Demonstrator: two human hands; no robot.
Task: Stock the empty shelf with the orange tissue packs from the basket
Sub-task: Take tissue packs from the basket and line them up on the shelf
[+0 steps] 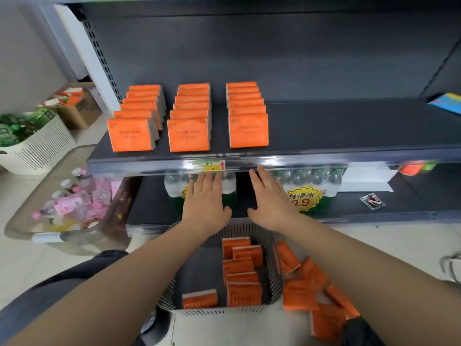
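Left grip (207, 201), right grip (272, 203) flat at shelf edge (324, 161)

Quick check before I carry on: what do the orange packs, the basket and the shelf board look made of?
Orange packs: likely thin plastic film, soft sheen, slight creases.
Basket: moulded plastic, pale, slotted walls.
Shelf board: probably painted sheet metal, dark matte, no grain.

Yellow starburst sticker (300, 199) on bottled water (316, 176) reads "纯净水 9.9".
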